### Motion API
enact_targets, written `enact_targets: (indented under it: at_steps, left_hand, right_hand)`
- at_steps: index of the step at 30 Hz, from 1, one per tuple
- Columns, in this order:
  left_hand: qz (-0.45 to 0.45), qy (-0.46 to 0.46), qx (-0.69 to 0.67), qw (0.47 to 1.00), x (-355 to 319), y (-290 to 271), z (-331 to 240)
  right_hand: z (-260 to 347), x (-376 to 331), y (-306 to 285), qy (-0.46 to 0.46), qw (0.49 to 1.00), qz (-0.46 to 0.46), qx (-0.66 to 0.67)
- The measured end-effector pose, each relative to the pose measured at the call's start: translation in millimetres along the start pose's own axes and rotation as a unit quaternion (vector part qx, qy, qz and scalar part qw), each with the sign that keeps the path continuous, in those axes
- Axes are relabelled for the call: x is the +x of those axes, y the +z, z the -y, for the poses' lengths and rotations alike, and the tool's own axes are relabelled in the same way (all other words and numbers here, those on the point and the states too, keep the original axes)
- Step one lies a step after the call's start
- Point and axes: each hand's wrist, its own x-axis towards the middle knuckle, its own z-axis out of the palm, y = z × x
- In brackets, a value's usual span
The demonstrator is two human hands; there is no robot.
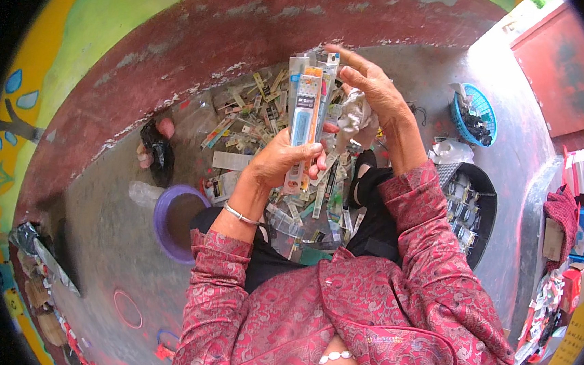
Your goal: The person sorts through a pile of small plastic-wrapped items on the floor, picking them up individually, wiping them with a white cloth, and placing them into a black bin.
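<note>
My left fingers (314, 148) are closed round a sheaf of slim, flat packets (305, 108), glossy clear plastic with printed card, their long ends fanned upward between my 2 hands; the front packet has a pale-blue panel. My right index and thumb (352, 78) are spread wide beside the packets' upper ends; I cannot tell if they touch. Crumpled off-white material (357, 117) bunches against that palm and hides my lower fingers, so whether they grip it I cannot tell. A smooth metal bangle (240, 215) rings my left wrist, above a red brocade sleeve (221, 249). Below, similar packets lie in a loose heap (241, 127) on the grey floor (114, 216). Farther out are a round purple basin (159, 223) to my left, and 2 containers to my right: a black tub (486, 229) and a blue lattice basket (488, 109).
</note>
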Motion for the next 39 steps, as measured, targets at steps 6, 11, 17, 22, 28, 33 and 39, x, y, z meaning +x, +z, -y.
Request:
enact_targets:
  at_steps: [6, 11, 17, 22, 28, 33, 39]
  left_hand:
    - [-0.009, -0.004, 0.004, 1.0, 0.7, -0.6, 2.0]
    - [-0.041, 0.009, -0.031, 0.999, 0.9, -2.5, -1.0]
    - [-0.069, 0.016, -0.085, 0.994, 2.6, -16.6, 3.8]
    - [-0.11, 0.038, -0.147, 0.982, 5.5, -41.8, 1.6]
    - [-0.146, 0.107, -0.251, 0.951, 14.9, -51.3, 8.8]
    - [-0.15, 0.22, -0.264, 0.927, 29.1, -37.4, 4.6]
    - [-0.124, 0.204, -0.256, 0.937, 18.3, -37.7, 2.8]
  right_hand:
    - [0.1, 2.4, 12.7, 0.031, 0.995, -0.029, 0.09]
    - [-2.7, 6.4, 9.7, 0.061, 0.99, -0.081, 0.095]
    - [-6.1, 1.6, -9.5, 0.052, 0.995, -0.091, -0.005]
    - [2.4, -1.7, -38.9, 0.008, 0.984, -0.17, 0.051]
    - [-1.4, -3.3, -9.9, -0.083, 0.954, -0.274, 0.092]
    - [-51.2, -16.3, 68.8, -0.049, 0.963, -0.229, -0.13]
    - [-42.6, -24.5, 86.9, -0.062, 0.942, -0.154, -0.292]
